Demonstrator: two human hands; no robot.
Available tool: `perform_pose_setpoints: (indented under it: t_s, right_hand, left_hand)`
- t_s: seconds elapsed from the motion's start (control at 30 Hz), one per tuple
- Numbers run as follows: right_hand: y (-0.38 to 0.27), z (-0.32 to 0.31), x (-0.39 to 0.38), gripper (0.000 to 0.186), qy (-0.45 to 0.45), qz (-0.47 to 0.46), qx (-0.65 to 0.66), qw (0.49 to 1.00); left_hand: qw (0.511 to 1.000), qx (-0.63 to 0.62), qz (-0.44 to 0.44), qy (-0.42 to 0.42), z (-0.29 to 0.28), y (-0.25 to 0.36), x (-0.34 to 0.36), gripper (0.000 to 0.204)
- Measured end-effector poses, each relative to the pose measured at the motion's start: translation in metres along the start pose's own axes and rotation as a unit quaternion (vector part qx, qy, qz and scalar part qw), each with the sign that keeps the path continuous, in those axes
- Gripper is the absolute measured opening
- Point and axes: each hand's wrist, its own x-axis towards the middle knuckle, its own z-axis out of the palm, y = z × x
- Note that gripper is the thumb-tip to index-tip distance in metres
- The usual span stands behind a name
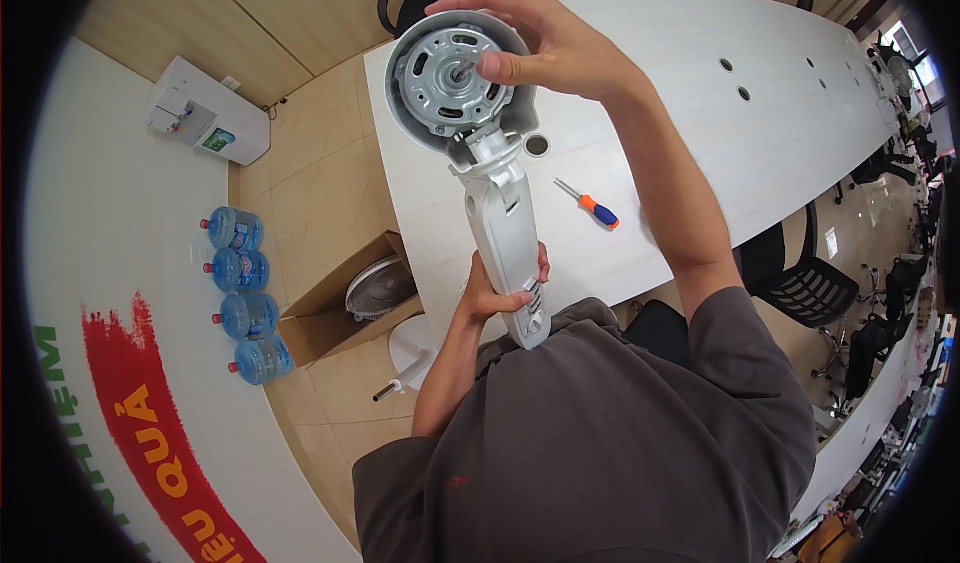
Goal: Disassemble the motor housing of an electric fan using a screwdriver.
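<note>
A grey-white electric fan (502, 233) without its blades or grille leans from my body out over the table. My left hand (490, 291) wraps round the lower part of its body, beside the switches and knob. At the far end, the round motor housing (445, 88) shows a bare metal face with slots and a central shaft. My right hand (540, 48) grips the housing's right rim, its thumb by the shaft; the other fingers go behind the rim and are partly hidden. An orange and blue screwdriver (595, 209) lies on the table to the right of the fan.
The white table (660, 83) has round cable holes. On the floor to the left, a cardboard box (330, 308) holds a fan grille, beside a white round base with a tube (408, 363). Water bottles (240, 273) and a water dispenser (215, 113) line the wall. A black chair (805, 283) stands right.
</note>
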Motion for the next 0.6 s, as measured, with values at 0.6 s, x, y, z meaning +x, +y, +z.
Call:
perform_pose_setpoints:
  t_s: [0.6]
  right_hand:
    - [0.049,0.02,-0.02,0.062,0.029,0.17,0.351,0.92]
  left_hand:
    - [1.0,-0.024,-0.012,-0.008,-0.005,-0.006,0.004,0.068]
